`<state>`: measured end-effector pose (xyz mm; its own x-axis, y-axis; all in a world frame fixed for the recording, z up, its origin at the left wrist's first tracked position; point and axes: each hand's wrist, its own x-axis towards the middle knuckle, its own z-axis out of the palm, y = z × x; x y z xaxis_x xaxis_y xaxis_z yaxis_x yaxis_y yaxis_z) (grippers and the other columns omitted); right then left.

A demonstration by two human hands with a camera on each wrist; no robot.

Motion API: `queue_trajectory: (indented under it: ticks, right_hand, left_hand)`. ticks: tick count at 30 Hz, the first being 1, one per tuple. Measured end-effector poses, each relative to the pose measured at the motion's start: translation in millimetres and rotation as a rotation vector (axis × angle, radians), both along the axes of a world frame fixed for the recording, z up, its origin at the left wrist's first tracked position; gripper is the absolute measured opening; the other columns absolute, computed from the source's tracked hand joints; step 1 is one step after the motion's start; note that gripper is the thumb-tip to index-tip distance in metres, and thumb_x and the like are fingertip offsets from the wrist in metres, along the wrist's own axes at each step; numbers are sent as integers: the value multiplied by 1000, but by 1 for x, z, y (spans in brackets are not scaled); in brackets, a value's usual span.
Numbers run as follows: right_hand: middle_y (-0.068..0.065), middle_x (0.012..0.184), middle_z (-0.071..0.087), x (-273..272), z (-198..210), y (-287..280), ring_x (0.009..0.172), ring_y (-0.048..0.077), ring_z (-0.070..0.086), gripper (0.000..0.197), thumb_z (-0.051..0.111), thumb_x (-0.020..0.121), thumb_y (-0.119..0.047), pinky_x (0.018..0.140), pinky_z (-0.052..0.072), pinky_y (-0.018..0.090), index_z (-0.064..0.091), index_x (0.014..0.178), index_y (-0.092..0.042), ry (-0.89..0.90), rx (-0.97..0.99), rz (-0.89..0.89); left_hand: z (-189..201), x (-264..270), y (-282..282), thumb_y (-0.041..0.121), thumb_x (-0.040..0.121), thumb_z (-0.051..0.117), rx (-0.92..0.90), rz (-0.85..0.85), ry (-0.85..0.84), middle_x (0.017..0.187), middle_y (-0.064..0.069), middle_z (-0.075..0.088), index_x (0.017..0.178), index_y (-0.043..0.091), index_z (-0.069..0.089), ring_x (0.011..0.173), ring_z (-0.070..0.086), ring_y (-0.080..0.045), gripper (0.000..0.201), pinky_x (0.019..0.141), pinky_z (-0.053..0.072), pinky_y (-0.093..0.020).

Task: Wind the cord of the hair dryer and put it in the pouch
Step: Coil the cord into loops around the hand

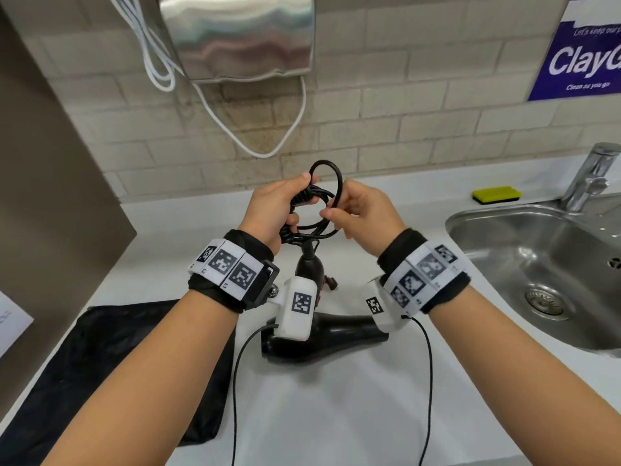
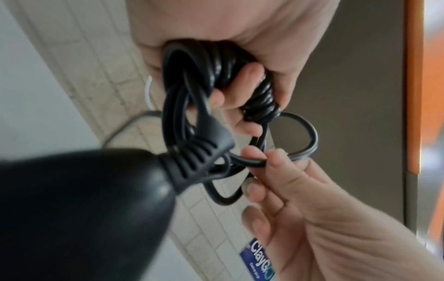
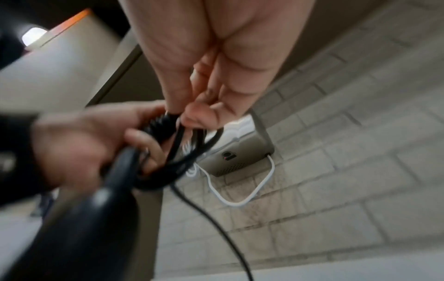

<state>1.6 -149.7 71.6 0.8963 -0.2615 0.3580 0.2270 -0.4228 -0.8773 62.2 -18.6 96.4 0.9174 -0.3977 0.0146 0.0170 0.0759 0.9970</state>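
Observation:
The black hair dryer lies on the white counter with its handle pointing up toward my hands. Its black cord is gathered in several loops above the handle. My left hand grips the coiled bundle, fingers curled round it. My right hand pinches one loop of the cord between thumb and fingers, close beside the left. The black pouch lies flat on the counter under my left forearm. The cord's plug is hidden.
A steel sink with a tap is set in the counter at right, a yellow sponge behind it. A steel wall dryer with white cables hangs above. A dark panel stands left.

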Motion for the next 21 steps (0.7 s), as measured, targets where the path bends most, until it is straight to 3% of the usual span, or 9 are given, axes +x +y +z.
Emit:
queue_trajectory:
  ticks: [4, 7, 10, 11, 13, 15, 17, 20, 21]
  right_hand:
    - [4, 71, 62, 5, -3, 6, 60, 13, 58, 18, 65, 81, -4, 58, 50, 25, 53, 72, -14, -68, -4, -122]
    - [7, 70, 61, 5, -1, 14, 61, 12, 58, 10, 64, 81, -3, 61, 51, 21, 54, 78, -3, -100, 21, -163]
    - [8, 79, 65, 4, -4, 19, 67, 14, 60, 6, 64, 81, -5, 68, 51, 19, 58, 80, -5, -164, -84, -250]
    - [9, 89, 66, 4, -4, 20, 68, 14, 60, 10, 64, 80, -3, 69, 54, 22, 61, 89, -4, -205, -90, -276]
    - [4, 115, 58, 7, -1, 15, 67, 7, 59, 42, 62, 78, 3, 64, 54, 17, 58, 117, -10, -267, -56, -283]
    - [-2, 112, 56, 8, 4, 8, 67, 3, 57, 58, 59, 79, 4, 57, 48, 9, 47, 132, -18, -300, -46, -256]
    - [-7, 98, 59, 8, 8, 3, 70, -1, 57, 45, 58, 81, -8, 56, 46, 9, 54, 126, -14, -356, -106, -271]
    - [-15, 76, 60, 7, 13, -2, 66, -7, 55, 9, 56, 86, -20, 58, 43, 9, 64, 90, -19, -382, -70, -268]
    - [-14, 71, 58, 8, 14, -3, 64, -6, 54, 12, 57, 87, -17, 59, 41, 9, 59, 77, -23, -366, -44, -256]
  left_hand:
    - [2, 0, 0, 34, 91, 57, 45, -24, -42, 77, 4, 66, 90, 27, 70, 41, 32, -5, 14, 44, 31, -16]
    - [2, -1, 0, 34, 88, 61, 39, -38, -56, 83, 2, 66, 101, 24, 68, 42, 32, -6, 18, 45, 32, -16]
    - [-1, 0, 1, 27, 88, 62, 1, -19, -65, 83, -1, 66, 108, 22, 67, 48, 32, -8, 21, 45, 30, -16]
    - [-1, 0, 2, 25, 89, 61, -4, -24, -70, 81, -2, 66, 110, 23, 66, 49, 32, -9, 21, 46, 29, -17]
    - [0, 0, 2, 23, 91, 58, 2, -43, -84, 80, -2, 64, 114, 24, 64, 46, 32, -7, 24, 44, 29, -15]
    - [1, -1, 3, 22, 92, 57, 11, -55, -106, 80, -2, 63, 115, 26, 63, 39, 35, -3, 24, 42, 29, -14]
    - [1, -1, 3, 23, 92, 57, 20, -41, -110, 80, -3, 63, 108, 28, 65, 37, 34, -3, 19, 41, 28, -13]
    - [0, -1, 2, 27, 91, 58, 36, -4, -106, 78, -4, 64, 97, 30, 68, 38, 30, -5, 12, 41, 28, -14]
    - [0, -1, 1, 28, 91, 58, 36, -1, -102, 76, -3, 64, 95, 29, 68, 38, 29, -5, 11, 41, 28, -15]
